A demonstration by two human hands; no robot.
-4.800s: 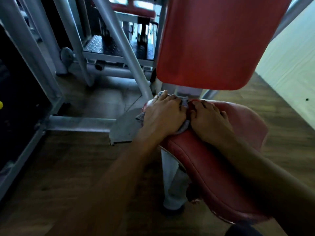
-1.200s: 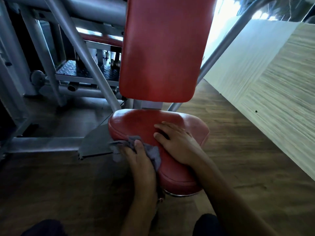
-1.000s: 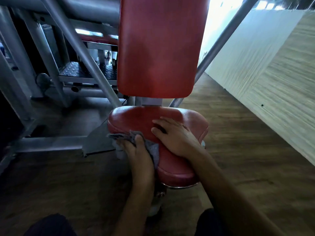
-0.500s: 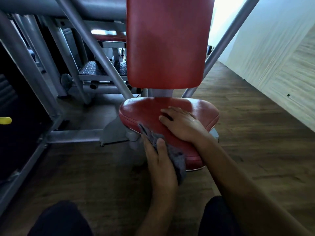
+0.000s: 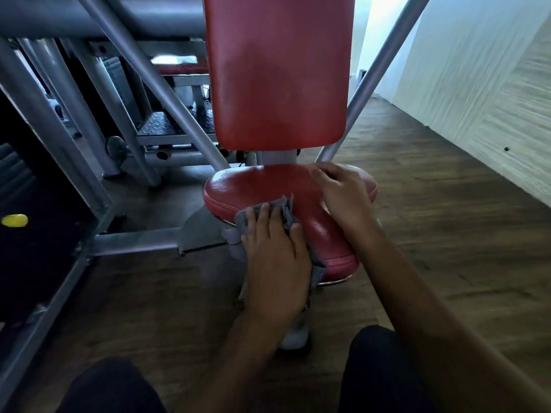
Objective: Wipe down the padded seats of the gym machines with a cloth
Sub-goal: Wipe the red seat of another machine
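Note:
A red padded seat (image 5: 262, 186) sits in the middle of the view, with a tall red backrest (image 5: 277, 70) standing upright behind it. My left hand (image 5: 274, 251) lies flat on a grey cloth (image 5: 286, 208) and presses it against the seat's front left edge. The cloth sticks out past my fingertips and hangs down under my palm on the right. My right hand (image 5: 343, 195) rests on the right side of the seat with fingers spread and nothing in it.
Grey steel frame tubes (image 5: 149, 84) slant across the left and behind the seat, and one tube (image 5: 375, 73) rises at the right. A dark weight stack with a yellow pin (image 5: 14, 220) is at far left. A pale wall (image 5: 477, 70) runs along the right. Wooden floor (image 5: 447, 234) surrounds the seat post (image 5: 295, 335). My knees show at the bottom.
My left hand has slid the cloth up along the seat's front left edge. My right hand has shifted from the seat's middle to its right rear side.

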